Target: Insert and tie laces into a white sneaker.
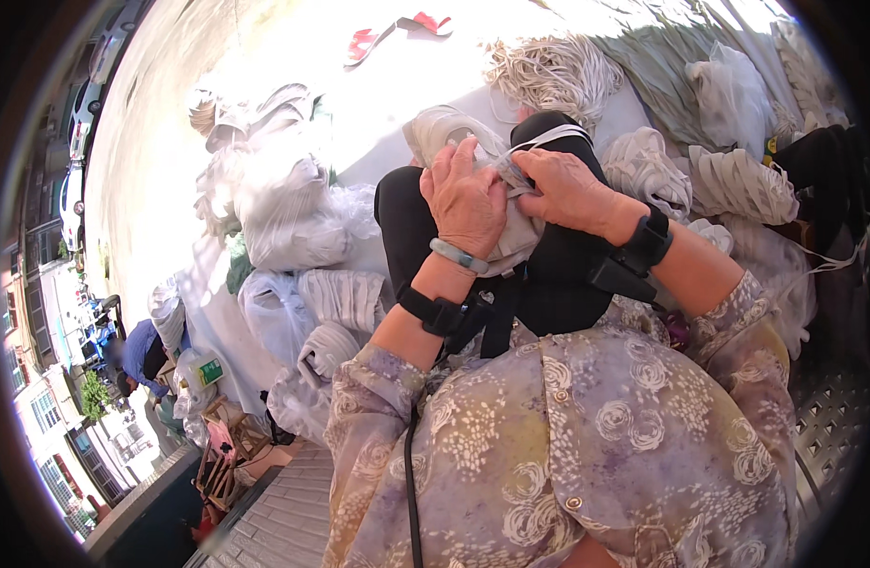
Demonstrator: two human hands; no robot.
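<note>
A folded piece of beige cloth (518, 235) lies across my lap, its upper end spreading over my left knee. My left hand (465, 201) is closed on the cloth, its fingers bent over the upper part. Beside it, my right hand (569, 192) pinches a thin whitish fabric strip (546, 138) where it meets the cloth. The strip loops up over my right knee. Both hands nearly touch, and the fingertips partly hide the spot where strip and cloth come together.
Rolled pale fabric bundles (646, 170) lie to the right, with a heap of loose strips (558, 74) ahead. Plastic-wrapped bundles (288, 213) are piled left. Red sandals (397, 36) lie on the ground farther off. Another person (143, 358) bends over at far left.
</note>
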